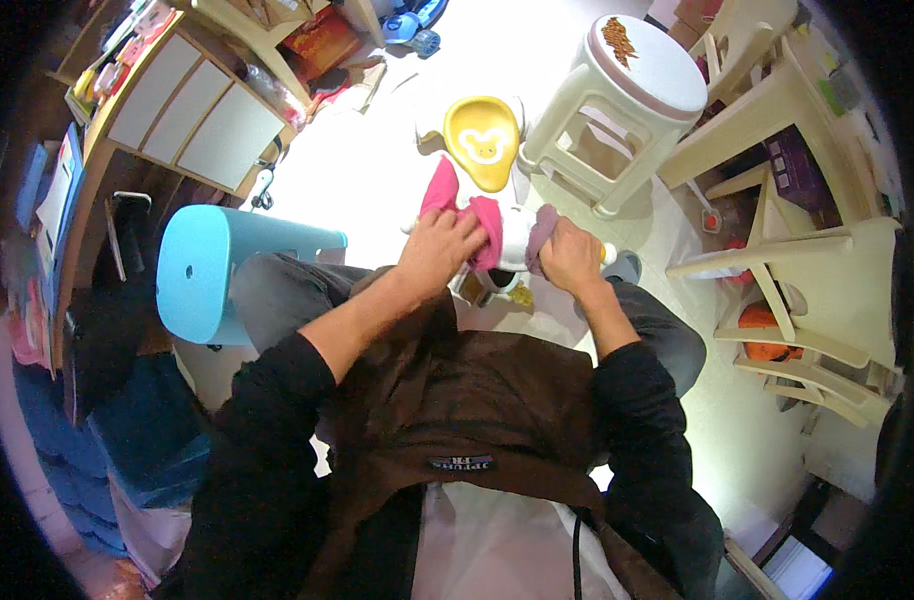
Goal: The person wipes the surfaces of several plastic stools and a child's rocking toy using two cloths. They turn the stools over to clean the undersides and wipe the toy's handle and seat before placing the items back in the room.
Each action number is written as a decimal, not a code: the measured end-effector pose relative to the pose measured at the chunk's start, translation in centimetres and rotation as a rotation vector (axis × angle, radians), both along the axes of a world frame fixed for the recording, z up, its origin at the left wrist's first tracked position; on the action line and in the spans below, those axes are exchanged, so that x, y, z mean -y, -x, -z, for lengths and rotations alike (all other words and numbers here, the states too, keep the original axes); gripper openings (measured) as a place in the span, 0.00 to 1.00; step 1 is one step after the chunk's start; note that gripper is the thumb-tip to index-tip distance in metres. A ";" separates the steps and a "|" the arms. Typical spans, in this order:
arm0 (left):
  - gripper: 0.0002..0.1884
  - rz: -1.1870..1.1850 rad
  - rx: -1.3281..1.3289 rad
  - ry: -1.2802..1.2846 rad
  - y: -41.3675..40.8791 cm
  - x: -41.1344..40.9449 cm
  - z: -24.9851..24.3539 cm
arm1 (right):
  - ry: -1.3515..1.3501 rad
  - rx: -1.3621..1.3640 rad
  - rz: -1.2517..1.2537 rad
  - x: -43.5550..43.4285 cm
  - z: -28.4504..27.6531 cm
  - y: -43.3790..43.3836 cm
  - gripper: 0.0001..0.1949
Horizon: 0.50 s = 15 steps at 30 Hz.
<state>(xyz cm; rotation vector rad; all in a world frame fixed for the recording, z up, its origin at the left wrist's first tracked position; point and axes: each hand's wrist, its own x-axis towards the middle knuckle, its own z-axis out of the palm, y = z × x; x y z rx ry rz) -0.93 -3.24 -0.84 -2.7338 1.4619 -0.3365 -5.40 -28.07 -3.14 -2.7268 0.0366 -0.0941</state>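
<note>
Before me stands a child's white ride-on toy (514, 238) with a yellow seat (478, 140) that bears a white and yellow animal face. My left hand (440, 244) presses on a bright pink cloth (486, 232) draped over the toy's front left part. One corner of this cloth rises toward the seat. On the other side, my right hand (571, 256) is closed around a mauve cloth (541, 234), close to a yellow and white knob (607, 253). The fingertips of my right hand are partly hidden.
A light blue stool (194, 274) stands at my left knee. Ahead to the right is a white stool (655, 64) with a small brown heap (619, 43) on top. Cream chairs (824, 289) line the right side; a desk with white drawers (228, 135) stands at the left.
</note>
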 end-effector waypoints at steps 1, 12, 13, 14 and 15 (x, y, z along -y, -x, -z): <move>0.20 -0.106 -0.050 -0.026 -0.4 -0.5 0.4 | 0.020 -0.059 -0.068 0.2 -0.5 -0.1 0.19; 0.11 -0.331 -0.589 -0.321 -4.9 -1.3 0.2 | 0.156 -0.179 -0.501 0.2 -2.5 -1.1 0.43; 0.10 -0.321 -0.536 -0.274 -4.8 -1.6 0.8 | 0.127 -0.179 -0.492 0.2 -2.5 -1.3 0.43; 0.09 -0.311 -0.484 -0.227 -4.6 -2.0 1.5 | 0.097 -0.179 -0.483 0.3 -2.5 -1.3 0.43; 0.07 -0.248 -0.350 -0.112 -4.6 -2.6 2.3 | 0.071 -0.168 -0.479 0.3 -2.5 -1.8 0.42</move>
